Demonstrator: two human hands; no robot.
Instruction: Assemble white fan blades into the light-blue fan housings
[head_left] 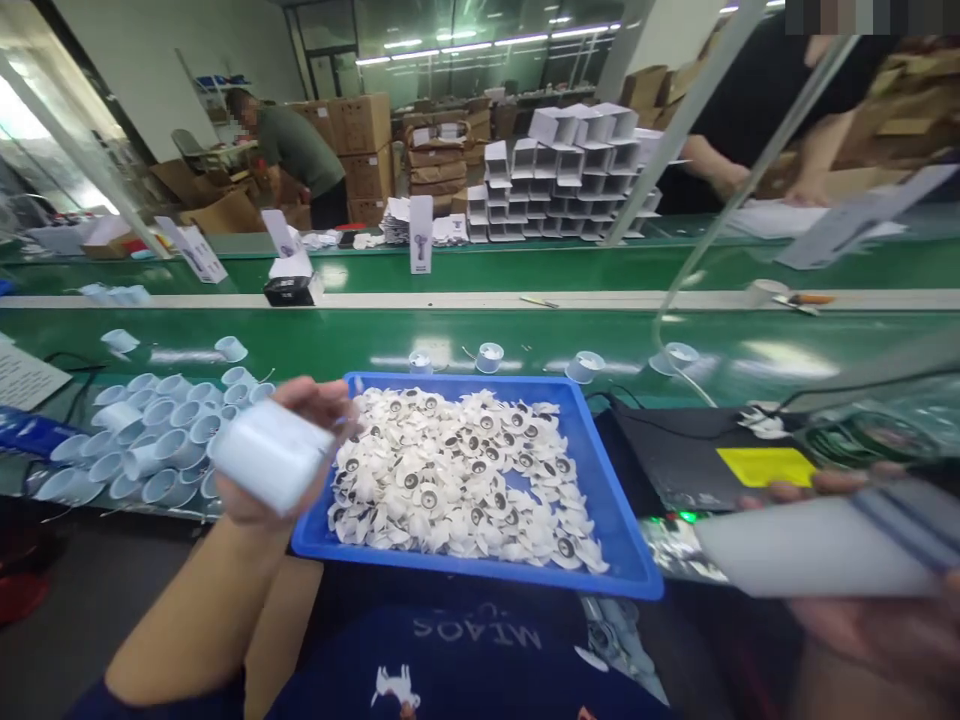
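Left hand (259, 470) grasps a white rectangular block (270, 455), fingers curled over its far edge, held just above the near left corner of the tray. Material of the block cannot be determined. Right hand (847, 620), partly cut off at the frame edge, is closed on a flat white slab (810, 545) with dark bands at one end; its fingers (795, 488) lie along the slab's upper edge. Both hands are clenched on their items, and neither touches the tray.

Below and between the hands sits a blue plastic tray (465, 568), holding a loose heap of white round parts (457, 480) with dark centres and ragged, papery edges. To its left, a cluster of white cups (150, 440) lies on their sides on a green conveyor belt (465, 340). To its right is a black device (697, 450) with a yellow label (765, 466), with a green light (679, 517) glowing near its front edge.

Further along the belt, single white cups (489, 357) stand spaced apart. Beyond it rise stacked open white cartons (562, 175). A co-worker (296, 150) in a green shirt bends among cardboard boxes (360, 150) in the background.
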